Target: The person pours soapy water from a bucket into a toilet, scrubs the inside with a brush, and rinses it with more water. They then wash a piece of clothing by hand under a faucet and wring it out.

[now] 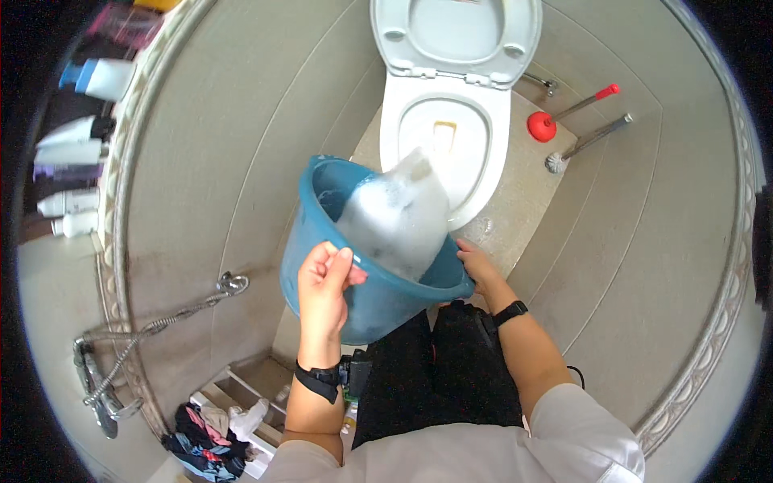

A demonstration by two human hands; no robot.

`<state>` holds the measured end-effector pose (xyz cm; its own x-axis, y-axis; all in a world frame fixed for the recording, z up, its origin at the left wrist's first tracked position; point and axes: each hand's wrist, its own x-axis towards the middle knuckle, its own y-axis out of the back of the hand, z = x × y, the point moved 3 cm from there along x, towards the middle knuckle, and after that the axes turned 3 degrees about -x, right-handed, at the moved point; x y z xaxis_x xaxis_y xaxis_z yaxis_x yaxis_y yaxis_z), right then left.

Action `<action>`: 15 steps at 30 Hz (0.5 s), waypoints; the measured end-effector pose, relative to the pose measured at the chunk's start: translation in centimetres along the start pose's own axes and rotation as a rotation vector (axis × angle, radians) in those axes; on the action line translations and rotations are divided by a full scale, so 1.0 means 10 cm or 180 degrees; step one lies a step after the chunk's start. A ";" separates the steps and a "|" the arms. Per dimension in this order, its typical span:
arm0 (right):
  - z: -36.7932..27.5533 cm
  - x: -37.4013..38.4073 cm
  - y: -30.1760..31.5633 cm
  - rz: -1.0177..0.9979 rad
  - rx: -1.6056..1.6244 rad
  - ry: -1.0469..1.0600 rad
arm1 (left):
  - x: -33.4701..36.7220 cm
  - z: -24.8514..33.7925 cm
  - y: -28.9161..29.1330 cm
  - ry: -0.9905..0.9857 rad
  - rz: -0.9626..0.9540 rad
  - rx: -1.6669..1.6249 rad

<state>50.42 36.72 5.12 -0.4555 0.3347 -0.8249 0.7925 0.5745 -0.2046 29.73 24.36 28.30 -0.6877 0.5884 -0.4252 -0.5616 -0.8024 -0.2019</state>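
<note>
A large blue plastic bucket (354, 302) tilts toward the toilet (390, 121), its mouth facing the bowl. White suds (390, 213) fill much of its mouth and spill past the far rim toward the bowl. My left hand (324, 282) is closed at the near left rim, thumb and fingers curled together. Farther right, my right hand (479, 267) grips the rim, with part of its fingers hidden. The toilet's lid and seat (525, 32) are raised, and a yellowish rectangular patch shows inside the bowl.
Right of the toilet stand a red plunger (541, 126) and a toilet brush (555, 163). At left, a shower hose and tap (97, 378) hang on the wall, below a ledge with several bottles (109, 79). Clothes (205, 439) lie heaped at lower left. The floor (499, 221) looks wet near the bowl.
</note>
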 end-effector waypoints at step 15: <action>0.27 0.06 -0.16 -0.0380 0.1738 -0.0483 | 0.27 0.21 -1.35 -0.0107 -0.1040 0.1131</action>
<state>49.98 33.99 3.53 -0.5234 0.1572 -0.8374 0.8518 0.1197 -0.5100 34.53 36.95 31.72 -0.4604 0.8115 -0.3598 -0.8691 -0.4947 -0.0036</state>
